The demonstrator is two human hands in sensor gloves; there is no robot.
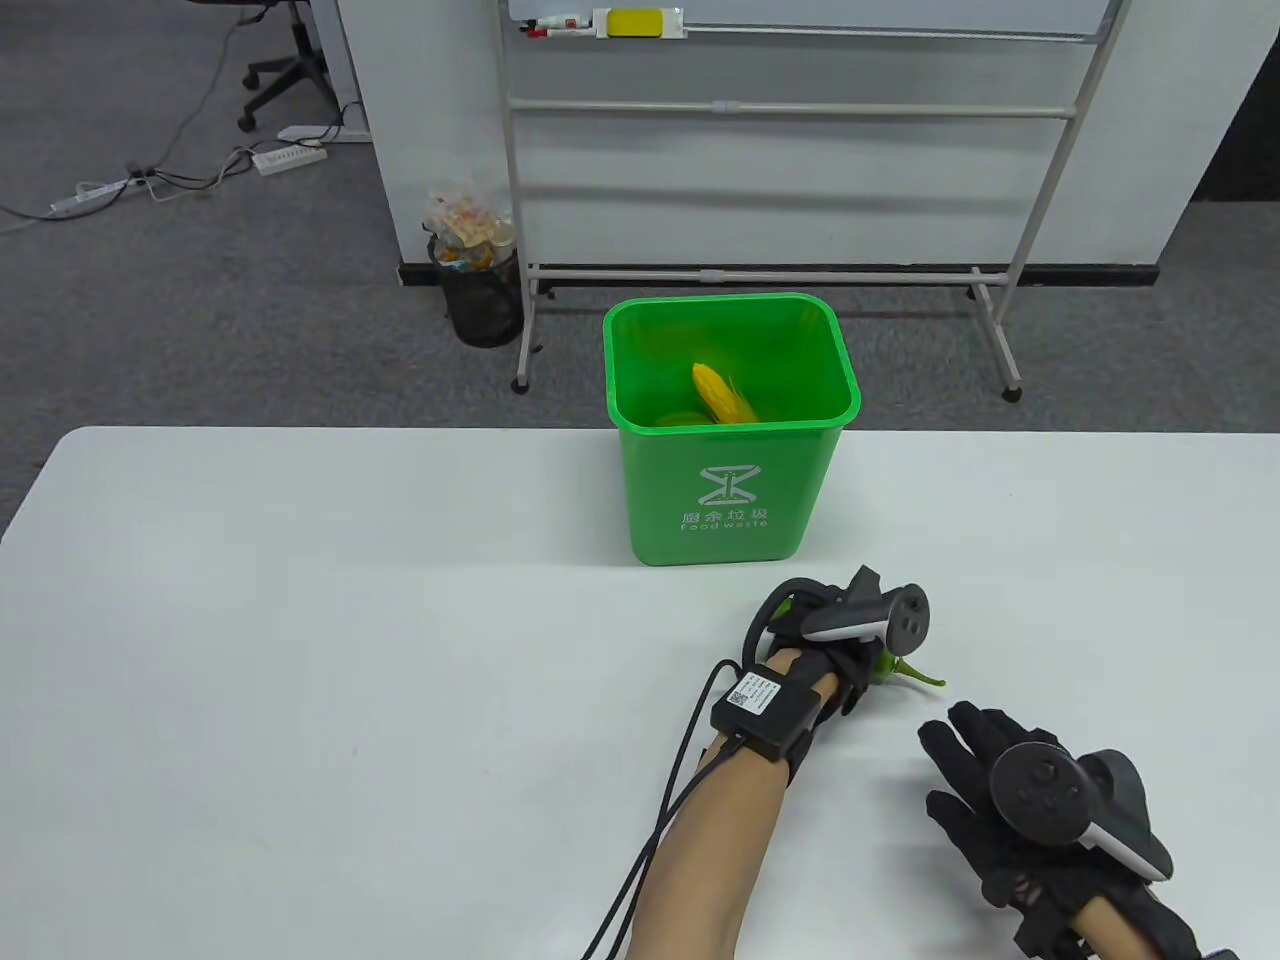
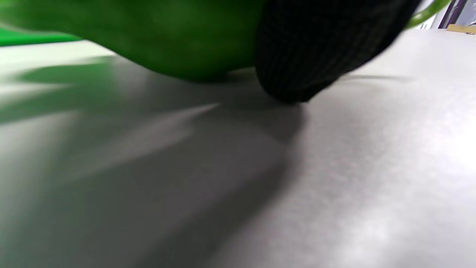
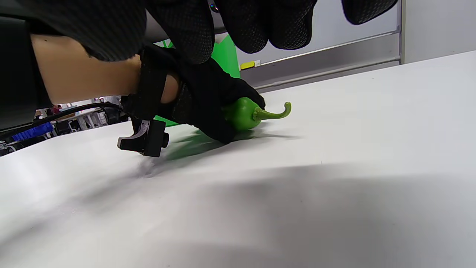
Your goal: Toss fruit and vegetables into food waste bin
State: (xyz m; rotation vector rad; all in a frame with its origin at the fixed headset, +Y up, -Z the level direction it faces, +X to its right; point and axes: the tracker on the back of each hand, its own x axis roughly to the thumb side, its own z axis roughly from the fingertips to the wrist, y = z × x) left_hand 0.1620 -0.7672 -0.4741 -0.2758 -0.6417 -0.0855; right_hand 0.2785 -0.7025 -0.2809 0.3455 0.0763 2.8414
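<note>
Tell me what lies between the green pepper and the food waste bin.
Only bare white table, seen in the table view, separates the green pepper in the left hand from the bin.

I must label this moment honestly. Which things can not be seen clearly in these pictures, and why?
- Green pepper: the left hand covers its body; only the stem end shows. In the left wrist view it is a blur.
- Food waste bin: beside the corn, something yellow-green is cut off by the near wall.
- Right hand: tracker covers its back in the table view.
</note>
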